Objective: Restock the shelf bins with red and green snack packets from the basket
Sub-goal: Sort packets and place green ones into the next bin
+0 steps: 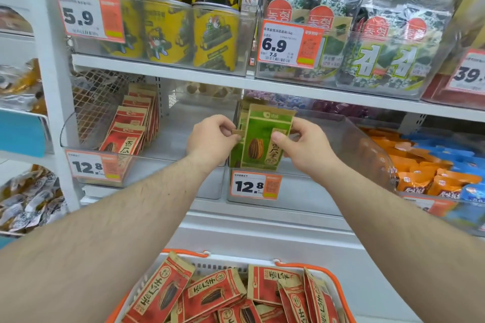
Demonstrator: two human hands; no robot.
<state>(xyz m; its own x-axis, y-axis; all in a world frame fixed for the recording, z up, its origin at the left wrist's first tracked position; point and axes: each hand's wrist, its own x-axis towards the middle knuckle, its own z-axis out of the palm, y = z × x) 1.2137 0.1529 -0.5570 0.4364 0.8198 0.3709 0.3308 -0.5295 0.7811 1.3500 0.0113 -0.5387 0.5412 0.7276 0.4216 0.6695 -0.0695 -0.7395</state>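
— Where did the green packet (265, 139) stand when the picture was taken?

— Upright at the front of the right-hand clear bin (367, 144), long axis vertical, printed face toward the person, with a few more green packets stacked just behind it. It sat between the two hands, directly ahead of both.

— And the hands?

— The right hand (301, 144) pinched the packet's right edge, thumb on the face and fingers curled behind. The left hand (212, 139) had its fingers curled on a brown corner at the left of the stack; whether that corner belonged to the front packet or the one behind could not be told. Neither hand was clearly nearer.

— What did the next move seem to turn on?

— Probably on keeping the packet vertical while it was squared against the stack. The red packets (215, 294) lay in the orange-rimmed basket (338, 283) below, near the person, and their bin (78, 136), holding a leaning row of red ones, stood to the left.
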